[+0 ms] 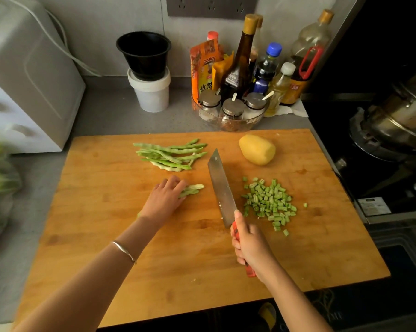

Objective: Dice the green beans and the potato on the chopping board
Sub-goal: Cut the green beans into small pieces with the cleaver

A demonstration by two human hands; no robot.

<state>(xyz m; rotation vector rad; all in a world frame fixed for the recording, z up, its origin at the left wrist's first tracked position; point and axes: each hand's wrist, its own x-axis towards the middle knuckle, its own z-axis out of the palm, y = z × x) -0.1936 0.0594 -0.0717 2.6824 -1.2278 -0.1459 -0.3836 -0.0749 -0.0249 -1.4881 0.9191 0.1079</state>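
- A short bunch of beans (192, 189) lies mid-way across the chopping board (154, 271). The whole beans (171, 155) are heaped behind it, and the peeled potato (257, 149) sits near the far edge.
- The diced pieces (269, 202) are piled right of the knife (222, 188), well clear of the board's right edge. The near half is bare wood.
- Behind the board, a glass bowl (228, 124) holds lidded spice jars (233, 109).
- My left hand (163, 200) holds the bunch down with bent fingers.
- My right hand (250, 240) grips the knife's red handle, with the blade between bunch and pile.
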